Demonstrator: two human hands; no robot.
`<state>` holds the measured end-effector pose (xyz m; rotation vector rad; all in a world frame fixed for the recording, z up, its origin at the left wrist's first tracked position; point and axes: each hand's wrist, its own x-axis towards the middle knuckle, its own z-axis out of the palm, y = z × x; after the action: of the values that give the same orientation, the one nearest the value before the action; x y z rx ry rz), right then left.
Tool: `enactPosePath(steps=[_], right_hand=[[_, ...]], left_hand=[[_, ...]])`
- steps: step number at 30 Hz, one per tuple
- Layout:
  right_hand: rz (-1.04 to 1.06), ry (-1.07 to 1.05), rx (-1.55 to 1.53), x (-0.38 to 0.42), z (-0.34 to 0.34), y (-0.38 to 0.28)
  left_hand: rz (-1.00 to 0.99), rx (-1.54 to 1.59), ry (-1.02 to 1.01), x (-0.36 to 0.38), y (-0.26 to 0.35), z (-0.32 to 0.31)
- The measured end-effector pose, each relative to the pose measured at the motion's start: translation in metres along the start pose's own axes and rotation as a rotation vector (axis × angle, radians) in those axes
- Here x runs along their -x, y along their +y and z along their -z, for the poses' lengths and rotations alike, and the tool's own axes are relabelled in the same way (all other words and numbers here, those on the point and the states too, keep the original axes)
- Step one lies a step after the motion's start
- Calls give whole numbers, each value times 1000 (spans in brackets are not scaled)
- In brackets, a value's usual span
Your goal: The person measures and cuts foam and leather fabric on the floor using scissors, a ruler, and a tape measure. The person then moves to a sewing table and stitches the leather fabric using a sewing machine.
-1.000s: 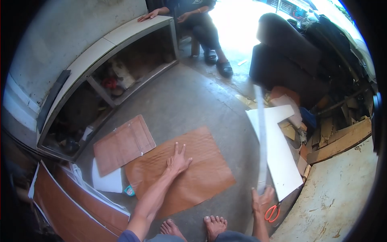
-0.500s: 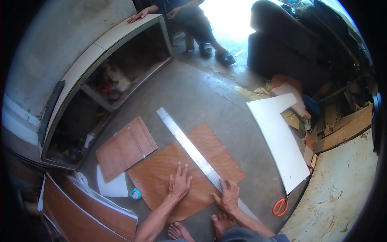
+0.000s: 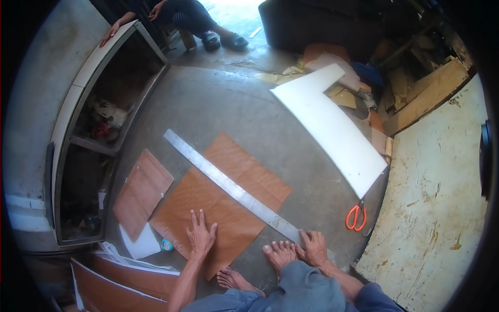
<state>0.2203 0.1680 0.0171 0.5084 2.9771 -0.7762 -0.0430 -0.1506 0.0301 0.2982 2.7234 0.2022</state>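
Observation:
A brown sheet, which looks like leather or vinyl, lies flat on the floor. Across it runs a long metal ruler, slanting from upper left to lower right. My left hand rests on the lower part of the sheet with its fingers spread. At the ruler's near end, beyond the sheet's edge, my right hand grips it beside my bare foot. My right palm and the ruler's very end are partly hidden. Left of the sheet is a small teal tape measure.
A brown padded panel overlaps a white piece. White-edged brown panels lie lower left. Orange-handled scissors touch a white cut panel. A framed cabinet stands left, with a seated person behind. A worn board stands right.
The view has turned right. My right hand has moved along the ruler toward its near end, off the sheet. My left hand has shifted toward the sheet's lower left edge.

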Motion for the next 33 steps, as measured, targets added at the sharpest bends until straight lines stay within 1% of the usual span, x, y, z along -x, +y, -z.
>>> enactPosePath(steps=[2, 6, 16, 22, 27, 28, 30, 31, 32, 33], right_hand=[[7, 3, -36, 0, 3, -5], [97, -41, -88, 17, -8, 4], [58, 127, -60, 20, -8, 11], [71, 87, -65, 19, 0, 16], [38, 27, -52, 17, 9, 11], [43, 29, -52, 16, 9, 13], [30, -54, -41, 12, 8, 14], [30, -82, -38, 7, 9, 11], [-9, -57, -54, 3, 10, 5], [-22, -50, -66, -5, 15, -5]], left_hand=[[13, -9, 0, 1, 0, 0], [46, -2, -30, 1, 8, 2], [45, 0, -50, 4, 6, 4], [73, 5, -63, 4, 11, 4], [78, 31, -71, 6, 12, 9], [74, 20, -50, 5, 13, 10], [75, 9, -24, -1, 11, 6], [18, 109, 39, -8, 8, 2], [-33, 207, 100, -9, 3, -2], [-14, 206, 106, -11, 9, 7]])
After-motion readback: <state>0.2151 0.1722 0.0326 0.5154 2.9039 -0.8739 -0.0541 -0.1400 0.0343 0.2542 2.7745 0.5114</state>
